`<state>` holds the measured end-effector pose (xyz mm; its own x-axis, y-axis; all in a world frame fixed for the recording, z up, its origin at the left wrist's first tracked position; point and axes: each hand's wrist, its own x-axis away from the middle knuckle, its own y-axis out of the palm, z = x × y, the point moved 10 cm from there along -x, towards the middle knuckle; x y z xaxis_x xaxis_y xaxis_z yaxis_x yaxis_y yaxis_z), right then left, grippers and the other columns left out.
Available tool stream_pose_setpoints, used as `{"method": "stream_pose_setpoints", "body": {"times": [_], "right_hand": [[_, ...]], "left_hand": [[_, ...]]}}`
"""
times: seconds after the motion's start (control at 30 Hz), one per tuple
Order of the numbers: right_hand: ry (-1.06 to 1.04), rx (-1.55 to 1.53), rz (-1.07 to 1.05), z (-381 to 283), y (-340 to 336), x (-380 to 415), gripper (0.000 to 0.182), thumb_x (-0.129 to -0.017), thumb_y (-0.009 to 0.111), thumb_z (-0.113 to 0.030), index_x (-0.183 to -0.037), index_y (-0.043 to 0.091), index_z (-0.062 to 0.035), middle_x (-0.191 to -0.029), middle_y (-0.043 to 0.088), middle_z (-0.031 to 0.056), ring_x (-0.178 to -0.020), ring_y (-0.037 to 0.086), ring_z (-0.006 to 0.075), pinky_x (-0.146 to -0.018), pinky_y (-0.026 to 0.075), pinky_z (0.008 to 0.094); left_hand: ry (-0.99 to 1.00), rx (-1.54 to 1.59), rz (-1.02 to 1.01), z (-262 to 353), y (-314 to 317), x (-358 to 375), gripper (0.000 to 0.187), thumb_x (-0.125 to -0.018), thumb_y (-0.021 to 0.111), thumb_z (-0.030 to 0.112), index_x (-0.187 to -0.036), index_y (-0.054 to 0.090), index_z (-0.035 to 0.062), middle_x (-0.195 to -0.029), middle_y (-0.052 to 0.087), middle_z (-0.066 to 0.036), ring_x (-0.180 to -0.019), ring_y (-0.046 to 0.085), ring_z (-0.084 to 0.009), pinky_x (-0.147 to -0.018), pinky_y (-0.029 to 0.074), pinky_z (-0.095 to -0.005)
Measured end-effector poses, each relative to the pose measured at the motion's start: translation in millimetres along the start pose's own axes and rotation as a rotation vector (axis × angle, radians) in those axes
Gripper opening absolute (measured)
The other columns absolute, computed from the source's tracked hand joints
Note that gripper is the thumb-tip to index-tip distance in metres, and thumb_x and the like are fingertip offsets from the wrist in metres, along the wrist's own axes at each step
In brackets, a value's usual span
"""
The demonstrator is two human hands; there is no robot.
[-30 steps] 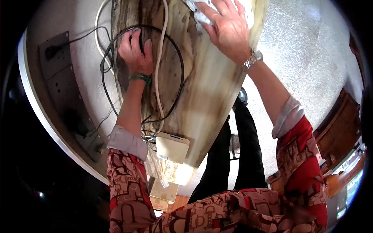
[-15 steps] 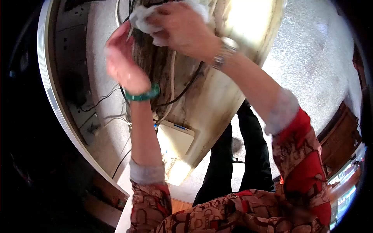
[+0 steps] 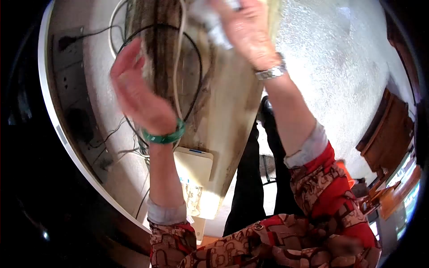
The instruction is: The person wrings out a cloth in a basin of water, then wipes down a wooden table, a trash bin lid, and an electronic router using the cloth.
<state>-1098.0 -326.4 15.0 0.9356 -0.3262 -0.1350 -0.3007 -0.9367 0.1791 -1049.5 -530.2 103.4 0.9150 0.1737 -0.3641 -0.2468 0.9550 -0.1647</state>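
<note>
A crumpled white cloth (image 3: 216,22) is in my right hand (image 3: 250,33), which is closed round it over the wood-patterned surface (image 3: 228,102). A silver watch sits on that wrist. My left hand (image 3: 140,87), with a green bangle, hovers at the left side of the surface, slightly blurred, thumb and fingers apart. A looped black cable (image 3: 199,67) passes behind its fingers; I see no clear grip on it. Beside it, a white cable (image 3: 178,67) runs lengthwise along the surface.
A flat white device (image 3: 196,166) sits at the near end of the surface. Thin cables (image 3: 106,136) and a black plug (image 3: 67,43) are at the left, inside a curved pale edge (image 3: 56,114). Brown wooden furniture (image 3: 388,129) stands at the right, and an orange object (image 3: 345,173) by my right sleeve.
My right hand has moved right with the cloth, away from my left hand. My left hand has shifted slightly left and down. The black cable's loop now shows more fully.
</note>
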Motion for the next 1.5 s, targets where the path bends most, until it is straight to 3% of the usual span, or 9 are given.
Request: {"method": "stream_pose_setpoints", "body": {"times": [0.17,0.23,0.47,0.53,0.67,0.8,1.07,1.27,1.5], "right_hand": [[-0.121,0.972,-0.009,25.1,-95.6,89.0,0.038,-0.078,0.058,-0.006,-0.115,0.058,-0.0136,-0.130,0.048,0.0155,-0.118,0.046,0.0332,-0.099,0.037,0.0419],[-0.019,0.813,-0.069,26.5,-94.2,140.8,0.028,-0.078,0.052,-0.012,-0.105,0.058,-0.0129,-0.135,0.040,0.0168,-0.124,0.034,0.0461,-0.103,0.033,0.0495],[0.823,-0.213,0.592,99.8,-123.1,313.1,0.039,-0.088,0.049,-0.007,-0.127,0.047,-0.0043,-0.129,0.046,0.0200,-0.113,0.050,0.0294,-0.096,0.039,0.0319],[0.655,0.159,0.371,136.7,-127.8,324.8,0.042,-0.093,0.045,-0.010,-0.134,0.039,-0.0026,-0.117,0.056,0.0113,-0.109,0.051,0.0157,-0.093,0.040,0.0284],[0.747,-0.026,0.383,159.1,-144.4,225.8,0.042,-0.093,0.048,-0.019,-0.130,0.043,-0.0010,-0.119,0.055,0.0169,-0.113,0.050,0.0213,-0.096,0.038,0.0312],[0.142,0.361,0.271,122.5,-156.7,59.2,0.033,-0.089,0.047,-0.024,-0.116,0.052,-0.0055,-0.110,0.056,0.0151,-0.106,0.053,0.0298,-0.088,0.044,0.0390],[0.356,0.394,0.353,148.2,-145.2,194.0,0.044,-0.089,0.046,-0.023,-0.129,0.042,-0.0046,-0.130,0.043,0.0219,-0.121,0.040,0.0372,-0.103,0.032,0.0419],[1.292,-0.273,0.392,210.7,-78.5,516.6,0.036,-0.094,0.039,-0.021,-0.125,0.040,-0.0044,-0.117,0.050,0.0165,-0.115,0.047,0.0281,-0.100,0.035,0.0360],[1.049,0.008,0.118,270.7,-133.4,323.9,0.034,-0.096,0.037,-0.028,-0.118,0.048,-0.0063,-0.100,0.056,0.0149,-0.099,0.056,0.0281,-0.086,0.045,0.0356]], "left_hand": [[0.113,-0.336,-0.464,-31.7,142.6,18.9,0.041,-0.091,0.049,0.033,-0.118,0.053,0.0037,-0.118,0.054,-0.017,-0.110,0.049,-0.0294,-0.093,0.036,-0.0358],[0.058,-0.405,-0.555,-37.3,189.0,26.8,0.044,-0.090,0.050,0.034,-0.122,0.049,0.0050,-0.124,0.049,-0.017,-0.115,0.047,-0.0314,-0.095,0.035,-0.0393],[0.264,-0.950,-0.655,-93.5,265.0,46.3,0.059,-0.086,0.047,0.048,-0.130,0.042,0.0090,-0.136,0.038,-0.015,-0.127,0.036,-0.0314,-0.099,0.024,-0.0545],[0.337,-0.982,-0.720,-109.0,267.5,53.6,0.064,-0.085,0.044,0.055,-0.132,0.040,0.0107,-0.139,0.035,-0.014,-0.130,0.032,-0.0302,-0.099,0.017,-0.0602],[0.403,-0.665,-0.580,-119.6,254.2,41.6,0.064,-0.085,0.042,0.057,-0.130,0.043,0.0105,-0.137,0.038,-0.016,-0.129,0.033,-0.0303,-0.098,0.019,-0.0592],[0.647,-0.909,-0.527,-121.7,259.4,44.4,0.065,-0.085,0.044,0.056,-0.126,0.047,0.0060,-0.133,0.042,-0.018,-0.124,0.039,-0.0314,-0.096,0.026,-0.0562],[0.618,-0.834,-0.618,-95.5,266.7,53.9,0.060,-0.083,0.054,0.047,-0.118,0.052,-0.0016,-0.119,0.052,-0.022,-0.111,0.049,-0.0375,-0.094,0.038,-0.0447],[0.655,-0.909,-0.641,-107.6,259.2,48.0,0.056,-0.084,0.055,0.041,-0.118,0.051,-0.0032,-0.119,0.051,-0.022,-0.109,0.049,-0.0372,-0.094,0.038,-0.0439],[0.581,-0.873,-0.711,-106.6,261.8,50.7,0.057,-0.087,0.051,0.038,-0.122,0.045,-0.0063,-0.120,0.047,-0.026,-0.111,0.045,-0.0376,-0.097,0.034,-0.0434]]}}
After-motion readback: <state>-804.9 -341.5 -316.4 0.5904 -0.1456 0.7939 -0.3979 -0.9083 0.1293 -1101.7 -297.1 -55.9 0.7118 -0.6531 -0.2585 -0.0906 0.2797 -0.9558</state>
